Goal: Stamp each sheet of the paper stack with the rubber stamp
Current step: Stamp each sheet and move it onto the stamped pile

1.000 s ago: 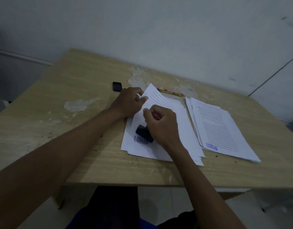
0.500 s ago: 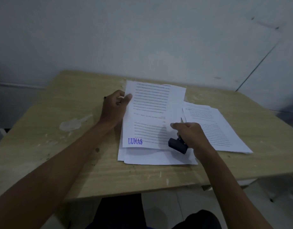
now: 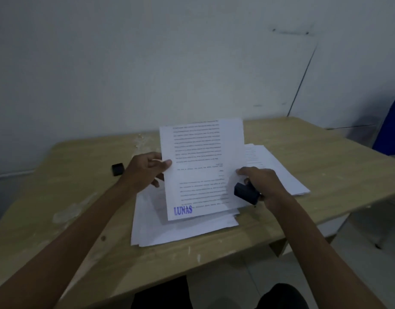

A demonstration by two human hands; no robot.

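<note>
Head view: left hand point(image 3: 145, 170) is pinching the freshly stamped sheet point(image 3: 201, 170), now lifting it off the near stack point(image 3: 183, 230) toward the right pile point(image 3: 279, 172), right hand point(image 3: 262, 184) gripping the rubber stamp point(image 3: 245, 193), so next sheet is clearing.

Both arms are bare all the way up, with no sleeves in view. The left hand point(image 3: 145, 171) and the right hand point(image 3: 262, 184) wear no gloves, and no watch or band shows on either wrist. Low down, the legs are in dark clothes, too dim to tell the colour.
</note>
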